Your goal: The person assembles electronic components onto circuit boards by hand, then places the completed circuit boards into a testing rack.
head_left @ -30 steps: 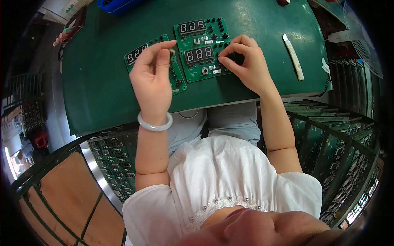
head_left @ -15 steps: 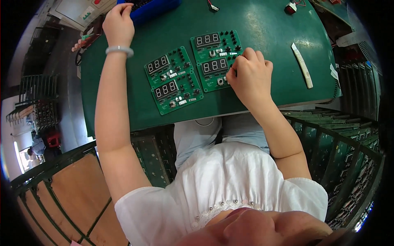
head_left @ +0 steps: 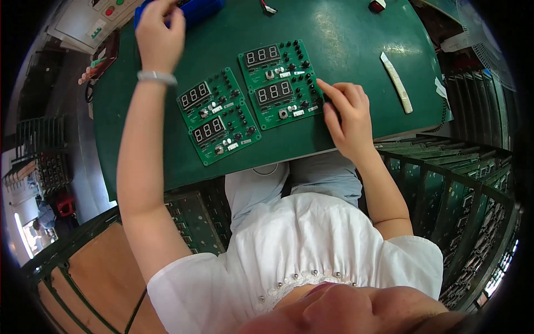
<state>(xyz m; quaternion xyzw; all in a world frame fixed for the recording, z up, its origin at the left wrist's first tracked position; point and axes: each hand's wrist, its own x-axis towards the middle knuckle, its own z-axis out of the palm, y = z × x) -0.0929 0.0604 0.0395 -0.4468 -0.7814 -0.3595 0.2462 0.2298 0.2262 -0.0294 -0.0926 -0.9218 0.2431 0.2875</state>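
Observation:
My left hand [head_left: 160,39] is over the near edge of a blue bin [head_left: 201,12] holding small dark parts; its thumb stands apart from the curled fingers, whose tips reach the bin. My right hand [head_left: 350,114] is open beside the right-hand pair of green circuit boards [head_left: 266,114], index fingertip close to their right edge and thumb held apart below it. A second pair of green circuit boards [head_left: 208,155] lies tilted to the left. Every board carries a three-digit display, small black parts, a white connector and a knob-like part.
On the right of the green table [head_left: 356,61] lies a knife-like tool with a wrapped handle [head_left: 397,83]. Short wired connectors [head_left: 269,8] rest at the far edge. A control box with buttons [head_left: 100,22] stands far left. Dark racks of boards [head_left: 445,183] flank me.
My right hand has drawn back from the right-hand boards, and its fingers have opened from a pinch. My left thumb and fingers have parted at the bin. The whole view has shifted slightly.

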